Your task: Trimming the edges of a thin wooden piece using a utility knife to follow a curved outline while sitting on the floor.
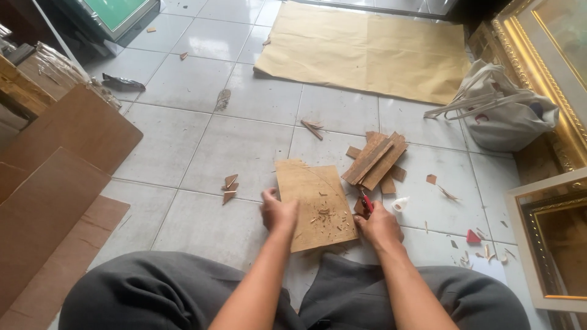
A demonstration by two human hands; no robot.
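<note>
The person sits on the tiled floor point(202, 153), knees in grey trousers point(153, 293) spread at the bottom of the view; between them lies a brown board point(315, 205), flat on the tiles and strewn with small shavings point(322, 214).

The left hand point(278, 212) rests on the board's left edge, its fingers curled together and pressing down on it; the right hand point(380, 226) sits just beside the board's right edge, fingers clamped on a red-handled cutter point(367, 202) whose tip points up and away from the body; whether the blade touches the board cannot be told.

Just beyond the board, touching its far right corner, lies a stack of wood strips point(376, 160), laid across one another; a small white cap point(400, 204) lies near the right hand, and a red triangle point(473, 236) lies further right among offcuts; three small brown triangles point(230, 187) lie left of the board, apart from it.

A large sheet of brown paper point(367, 52) is spread at the far end of the floor; a white cloth bag point(501, 110) slumps at the right beside a gilt frame point(544, 67); another frame point(550, 244) stands nearer on the right; big brown panels point(55, 183) lean along the left.
</note>
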